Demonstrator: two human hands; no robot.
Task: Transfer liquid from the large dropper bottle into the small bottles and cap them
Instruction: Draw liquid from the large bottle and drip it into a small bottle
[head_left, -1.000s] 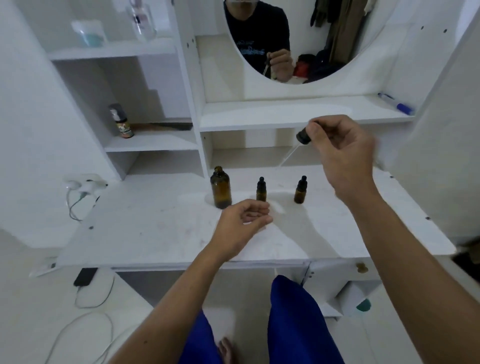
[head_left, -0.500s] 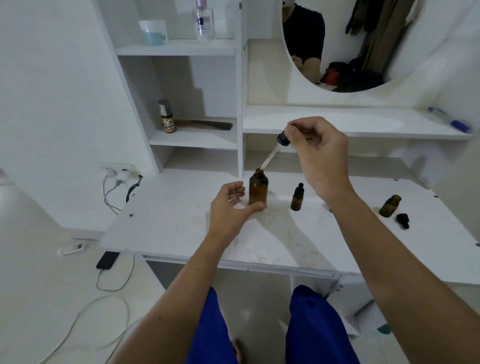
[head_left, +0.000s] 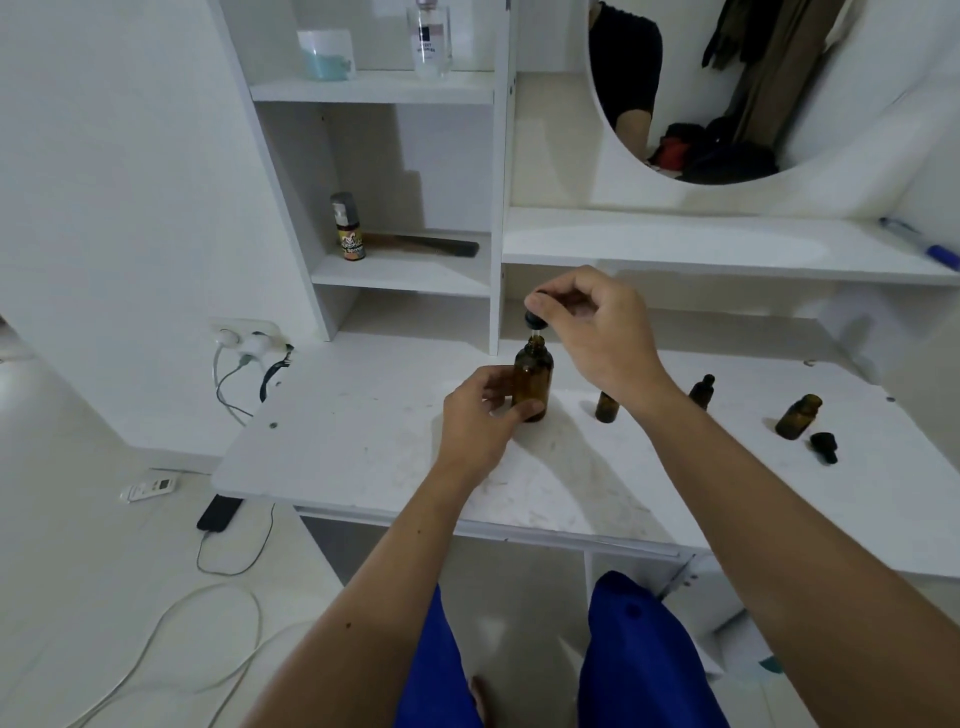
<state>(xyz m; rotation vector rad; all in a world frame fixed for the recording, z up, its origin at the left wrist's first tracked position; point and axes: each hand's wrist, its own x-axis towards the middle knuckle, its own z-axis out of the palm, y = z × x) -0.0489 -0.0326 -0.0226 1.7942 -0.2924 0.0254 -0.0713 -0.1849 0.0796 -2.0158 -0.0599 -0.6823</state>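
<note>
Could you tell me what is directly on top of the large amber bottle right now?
The dropper cap, pinched by the right hand, sits just above the large amber bottle neck. Its glass tube is hidden inside the bottle, which the left hand holds.

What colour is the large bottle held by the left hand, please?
Amber brown glass, the large bottle, clearest in the head view.

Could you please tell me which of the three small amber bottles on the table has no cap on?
The rightmost small bottle, nearest the table's right end: its neck is bare and a loose black cap lies beside it. The other two small bottles show black tops or are partly hidden.
</note>
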